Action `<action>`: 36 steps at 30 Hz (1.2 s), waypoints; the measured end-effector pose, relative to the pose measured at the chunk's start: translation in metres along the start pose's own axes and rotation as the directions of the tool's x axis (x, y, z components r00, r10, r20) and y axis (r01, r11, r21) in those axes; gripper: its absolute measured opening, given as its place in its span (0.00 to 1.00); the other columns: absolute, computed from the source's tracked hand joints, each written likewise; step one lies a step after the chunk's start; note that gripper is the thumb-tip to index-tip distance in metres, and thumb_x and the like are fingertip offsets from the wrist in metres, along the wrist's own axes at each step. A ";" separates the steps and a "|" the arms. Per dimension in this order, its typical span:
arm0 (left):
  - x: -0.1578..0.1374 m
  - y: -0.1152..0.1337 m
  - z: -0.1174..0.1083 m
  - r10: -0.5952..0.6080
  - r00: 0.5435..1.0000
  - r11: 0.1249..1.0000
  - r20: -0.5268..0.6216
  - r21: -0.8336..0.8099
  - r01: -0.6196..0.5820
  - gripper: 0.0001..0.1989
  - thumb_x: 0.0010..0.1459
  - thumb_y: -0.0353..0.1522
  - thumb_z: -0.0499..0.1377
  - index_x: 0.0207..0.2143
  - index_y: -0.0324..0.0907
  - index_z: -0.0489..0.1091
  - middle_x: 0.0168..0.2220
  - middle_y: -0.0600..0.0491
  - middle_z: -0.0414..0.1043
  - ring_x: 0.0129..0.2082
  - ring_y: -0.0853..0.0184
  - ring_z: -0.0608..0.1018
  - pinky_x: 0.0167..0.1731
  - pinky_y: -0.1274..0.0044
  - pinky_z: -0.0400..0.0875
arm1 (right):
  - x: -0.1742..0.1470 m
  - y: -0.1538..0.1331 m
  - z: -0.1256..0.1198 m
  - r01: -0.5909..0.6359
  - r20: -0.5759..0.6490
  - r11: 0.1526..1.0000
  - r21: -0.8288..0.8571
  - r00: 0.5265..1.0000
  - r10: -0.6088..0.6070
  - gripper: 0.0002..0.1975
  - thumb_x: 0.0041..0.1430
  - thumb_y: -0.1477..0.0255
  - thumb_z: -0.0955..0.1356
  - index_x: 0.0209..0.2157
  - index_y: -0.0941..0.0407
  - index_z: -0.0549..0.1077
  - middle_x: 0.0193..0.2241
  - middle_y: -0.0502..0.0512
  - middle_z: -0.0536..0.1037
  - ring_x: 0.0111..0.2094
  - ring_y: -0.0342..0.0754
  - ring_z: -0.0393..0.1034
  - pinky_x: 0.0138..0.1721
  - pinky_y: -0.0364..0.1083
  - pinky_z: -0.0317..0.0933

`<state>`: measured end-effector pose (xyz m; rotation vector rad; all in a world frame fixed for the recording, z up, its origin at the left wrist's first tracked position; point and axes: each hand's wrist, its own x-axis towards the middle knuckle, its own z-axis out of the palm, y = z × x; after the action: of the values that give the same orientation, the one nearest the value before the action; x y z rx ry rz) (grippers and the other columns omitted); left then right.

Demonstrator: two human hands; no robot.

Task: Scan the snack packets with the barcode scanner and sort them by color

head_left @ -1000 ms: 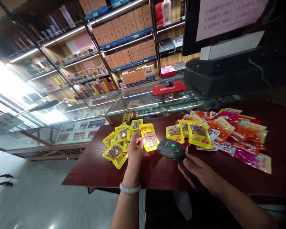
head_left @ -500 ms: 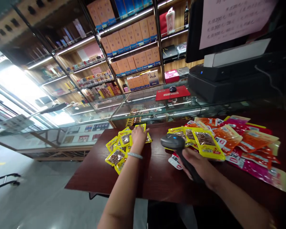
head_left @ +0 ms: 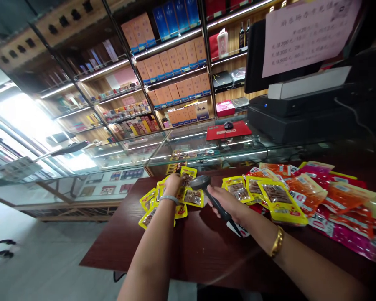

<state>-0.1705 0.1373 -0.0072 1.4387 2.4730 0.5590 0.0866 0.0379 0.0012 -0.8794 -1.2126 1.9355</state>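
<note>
A black handheld barcode scanner (head_left: 217, 201) is gripped in my right hand (head_left: 227, 200), its head pointing left over the yellow packets. My left hand (head_left: 174, 184) rests over a loose pile of yellow-edged snack packets (head_left: 150, 217) with clear windows; its fingers are hidden behind the back of the hand. One such packet (head_left: 193, 196) lies just right of that hand, below the scanner head. Right of the scanner, more yellow packets (head_left: 278, 198) lie stacked, overlapping orange snack bags (head_left: 303, 190) and magenta bags (head_left: 347, 234).
The dark wooden table (head_left: 122, 246) borders a glass display counter (head_left: 156, 152). On the glass lies a red mat (head_left: 214, 131) with a mouse (head_left: 228, 125). A monitor (head_left: 253, 54) with a pink paper sign stands at the back right. Shelves of boxes (head_left: 181, 58) line the wall.
The scanner in my right hand has moved left, close to my left hand. My left hand has shifted slightly left, and a yellow packet now shows flat beside it. The camera view has tilted up slightly.
</note>
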 end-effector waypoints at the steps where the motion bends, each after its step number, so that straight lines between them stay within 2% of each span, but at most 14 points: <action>1: -0.004 -0.002 -0.001 0.018 1.000 0.998 -0.013 -0.064 -0.019 0.13 0.47 0.42 0.65 0.27 0.40 0.77 0.31 0.43 0.79 0.38 0.53 0.80 0.35 0.72 0.68 | -0.003 0.001 -0.002 0.001 -0.007 1.000 -0.005 1.000 -0.001 0.27 0.53 0.43 0.68 0.29 0.53 0.62 0.18 0.41 0.68 0.12 0.36 0.58 0.11 0.37 0.56; 4: -0.025 -0.003 0.000 0.080 0.996 0.962 -0.050 -0.257 -0.090 0.20 0.53 0.47 0.60 0.32 0.39 0.78 0.29 0.48 0.78 0.32 0.60 0.79 0.30 0.76 0.67 | -0.017 0.003 -0.009 0.014 -0.047 1.000 -0.013 0.999 -0.015 0.29 0.50 0.41 0.69 0.29 0.53 0.62 0.18 0.40 0.67 0.11 0.36 0.57 0.10 0.37 0.54; 6: -0.043 0.004 0.005 0.123 0.992 0.892 -0.034 -0.434 -0.126 0.24 0.53 0.51 0.59 0.37 0.38 0.77 0.30 0.49 0.77 0.29 0.64 0.78 0.29 0.77 0.68 | -0.031 0.003 -0.014 0.046 -0.080 0.999 -0.016 0.996 -0.048 0.30 0.49 0.40 0.69 0.29 0.53 0.62 0.18 0.40 0.67 0.11 0.35 0.57 0.10 0.36 0.53; 7: -0.052 0.009 0.008 0.141 0.990 0.819 -0.006 -0.562 -0.120 0.26 0.51 0.52 0.60 0.37 0.38 0.77 0.30 0.49 0.77 0.28 0.66 0.77 0.28 0.78 0.69 | -0.038 0.002 -0.017 0.070 -0.093 0.997 -0.022 0.993 -0.072 0.29 0.49 0.41 0.69 0.29 0.54 0.63 0.18 0.40 0.67 0.11 0.35 0.57 0.10 0.36 0.53; 9: -0.069 0.023 0.015 0.174 0.983 0.592 0.062 -0.804 -0.054 0.27 0.44 0.52 0.66 0.36 0.37 0.76 0.28 0.50 0.76 0.25 0.67 0.76 0.27 0.77 0.69 | -0.054 -0.001 -0.023 0.103 -0.115 0.994 -0.041 0.988 -0.108 0.28 0.52 0.43 0.69 0.30 0.54 0.63 0.20 0.41 0.68 0.12 0.34 0.57 0.12 0.36 0.53; 11: -0.083 0.040 0.024 0.194 0.977 0.396 0.094 -0.918 0.010 0.26 0.39 0.48 0.70 0.33 0.37 0.75 0.26 0.51 0.75 0.23 0.70 0.74 0.25 0.78 0.68 | -0.068 -0.004 -0.029 0.117 -0.140 0.991 -0.065 0.982 -0.125 0.26 0.54 0.45 0.69 0.30 0.54 0.64 0.20 0.42 0.68 0.14 0.35 0.57 0.13 0.36 0.53; 17: -0.109 0.086 0.051 0.235 0.966 0.398 0.106 -0.917 0.004 0.24 0.43 0.45 0.69 0.38 0.36 0.76 0.26 0.52 0.76 0.18 0.74 0.69 0.16 0.83 0.58 | -0.099 -0.011 -0.050 0.098 -0.207 0.991 -0.087 0.972 -0.114 0.25 0.56 0.45 0.68 0.29 0.54 0.66 0.17 0.42 0.66 0.15 0.37 0.56 0.14 0.38 0.54; 21: -0.130 0.114 0.065 0.354 0.918 0.337 0.180 -0.940 0.055 0.25 0.46 0.45 0.69 0.40 0.35 0.77 0.30 0.49 0.78 0.21 0.71 0.73 0.20 0.80 0.66 | -0.115 -0.010 -0.064 0.125 -0.287 0.989 -0.084 0.947 -0.144 0.25 0.54 0.45 0.69 0.29 0.54 0.66 0.19 0.43 0.67 0.15 0.37 0.57 0.15 0.38 0.54; 23: -0.139 0.123 0.067 0.431 0.876 0.362 0.218 -0.931 0.054 0.27 0.49 0.47 0.67 0.45 0.37 0.77 0.36 0.46 0.79 0.27 0.67 0.77 0.25 0.77 0.71 | -0.122 -0.008 -0.070 0.126 -0.307 0.986 -0.105 0.939 -0.153 0.25 0.56 0.45 0.68 0.29 0.54 0.66 0.19 0.44 0.67 0.15 0.38 0.58 0.15 0.38 0.55; 26: -0.140 0.118 0.058 0.476 0.869 0.564 0.136 -0.805 -0.182 0.26 0.52 0.45 0.66 0.50 0.40 0.76 0.46 0.43 0.78 0.41 0.60 0.79 0.40 0.71 0.74 | -0.127 -0.003 -0.075 0.115 -0.339 0.987 -0.115 0.929 -0.147 0.25 0.57 0.46 0.68 0.29 0.54 0.67 0.18 0.44 0.67 0.15 0.38 0.58 0.15 0.38 0.54; 29: -0.127 0.082 0.034 0.484 0.875 0.839 0.022 -0.297 -0.457 0.26 0.52 0.40 0.67 0.52 0.42 0.74 0.52 0.41 0.75 0.54 0.53 0.74 0.55 0.66 0.65 | -0.128 0.003 -0.074 0.091 -0.336 0.991 -0.098 0.934 -0.119 0.25 0.56 0.46 0.69 0.30 0.54 0.67 0.19 0.44 0.67 0.15 0.39 0.58 0.15 0.38 0.54; 32: -0.112 0.037 0.006 0.442 0.890 0.861 0.113 0.224 -0.456 0.23 0.50 0.36 0.68 0.50 0.44 0.74 0.54 0.42 0.72 0.58 0.49 0.69 0.58 0.62 0.59 | -0.127 0.009 -0.068 0.081 -0.273 0.992 -0.094 0.957 -0.104 0.24 0.56 0.46 0.69 0.29 0.54 0.67 0.20 0.45 0.67 0.16 0.38 0.58 0.16 0.38 0.54; 34: -0.106 0.015 -0.006 0.364 0.903 0.820 0.227 0.382 -0.426 0.23 0.47 0.38 0.69 0.47 0.46 0.75 0.54 0.43 0.71 0.58 0.48 0.67 0.57 0.62 0.58 | -0.125 0.012 -0.063 0.080 -0.247 0.993 -0.089 0.964 -0.100 0.24 0.56 0.46 0.69 0.30 0.54 0.67 0.20 0.45 0.67 0.16 0.38 0.58 0.16 0.38 0.54; 36: -0.105 0.004 -0.013 0.337 0.903 0.788 0.267 0.444 -0.425 0.26 0.44 0.41 0.70 0.46 0.45 0.73 0.54 0.43 0.71 0.57 0.49 0.67 0.57 0.64 0.57 | -0.124 0.015 -0.059 0.073 -0.231 0.993 -0.087 0.969 -0.092 0.24 0.57 0.46 0.68 0.31 0.54 0.67 0.21 0.44 0.67 0.16 0.38 0.58 0.16 0.38 0.55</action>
<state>-0.1202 0.0451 0.0065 2.1067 2.2795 -0.1715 0.1990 -0.0411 -0.0100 -1.0498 -1.1702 1.6743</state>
